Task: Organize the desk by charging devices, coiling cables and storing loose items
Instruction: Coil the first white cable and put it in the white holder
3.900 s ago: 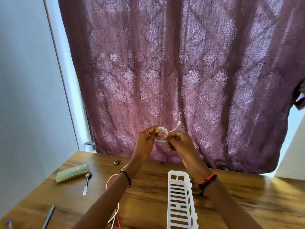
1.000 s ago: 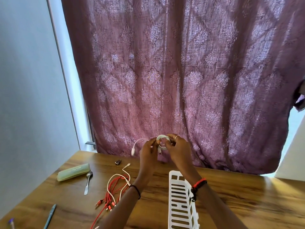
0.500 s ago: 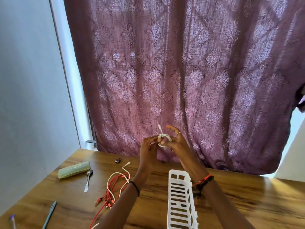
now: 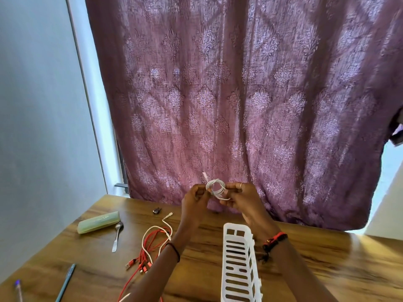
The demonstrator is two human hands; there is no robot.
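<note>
- Left hand (image 4: 194, 198) and right hand (image 4: 242, 196) pinch the small coiled white cable (image 4: 216, 188) between them.
- One plug end apparently sticks up above the grip.
- White basket (image 4: 238, 264) lies below it.

The fingers of the left hand (image 4: 194, 201) and the right hand (image 4: 242, 199) cover part of the white cable coil (image 4: 216, 188) that they pinch. The white basket (image 4: 237, 269), the red cables (image 4: 142, 256) and the blue pen (image 4: 65, 283) near the left corner of the desk (image 4: 327, 264) are cut by the bottom edge of the picture, and the left forearm (image 4: 165, 264) hides part of the red cables. The small dark thing (image 4: 157, 210) near the far edge of the desk is too small to tell what it is.
</note>
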